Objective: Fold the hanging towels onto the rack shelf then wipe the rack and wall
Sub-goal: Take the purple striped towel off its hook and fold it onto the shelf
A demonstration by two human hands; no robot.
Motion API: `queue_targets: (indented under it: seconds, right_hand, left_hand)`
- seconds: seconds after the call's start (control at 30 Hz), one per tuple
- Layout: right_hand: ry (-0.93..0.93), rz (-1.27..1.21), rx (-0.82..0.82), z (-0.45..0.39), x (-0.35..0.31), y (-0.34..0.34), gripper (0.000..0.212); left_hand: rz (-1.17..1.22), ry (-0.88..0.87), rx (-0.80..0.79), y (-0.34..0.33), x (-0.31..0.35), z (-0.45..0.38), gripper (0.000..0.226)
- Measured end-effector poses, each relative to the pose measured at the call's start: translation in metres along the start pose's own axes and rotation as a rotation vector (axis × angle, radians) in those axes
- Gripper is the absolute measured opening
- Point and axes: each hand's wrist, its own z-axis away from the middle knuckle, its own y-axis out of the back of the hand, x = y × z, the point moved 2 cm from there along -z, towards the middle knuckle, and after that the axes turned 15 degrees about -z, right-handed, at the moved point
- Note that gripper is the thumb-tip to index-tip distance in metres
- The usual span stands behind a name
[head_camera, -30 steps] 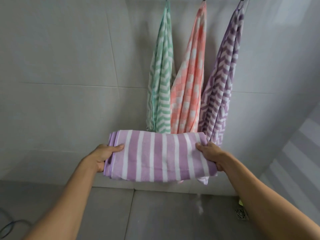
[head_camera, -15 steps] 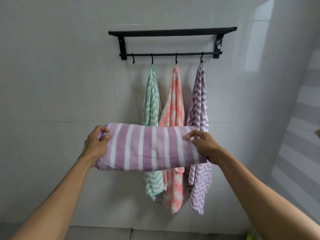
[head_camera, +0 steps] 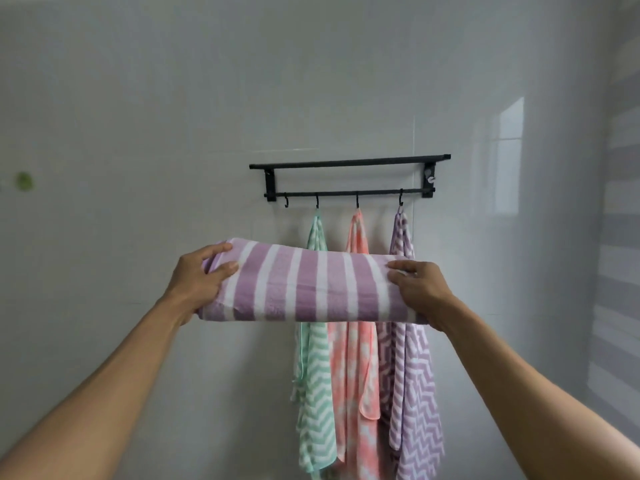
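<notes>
Your left hand (head_camera: 199,278) grips one end of the folded purple striped towel (head_camera: 311,284), your right hand (head_camera: 420,289) the other, holding it level below the black rack (head_camera: 349,164), before the green towel (head_camera: 315,375), pink towel (head_camera: 356,375) and purple zigzag towel (head_camera: 412,393).

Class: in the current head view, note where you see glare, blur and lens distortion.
Head view: a bright window-shaped glare patch on the glossy wall right of the rack; forearms splay at the lower corners from wide-angle distortion; the green spot at far left is blurred; the striped towel stays fairly sharp.
</notes>
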Motion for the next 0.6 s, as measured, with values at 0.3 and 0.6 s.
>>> queue_targets:
  seconds: [0.3,0.6]
  right_hand:
    - [0.152,-0.107,0.027,-0.088,-0.08,-0.035,0.024]
    - [0.293,-0.088,0.093,-0.21,-0.157,-0.093,0.023]
  left_hand:
    - [0.148,-0.025,0.145,0.021,0.023,-0.113,0.034]
    - [0.32,-0.076,0.184,0.031,0.04,-0.265,0.032]
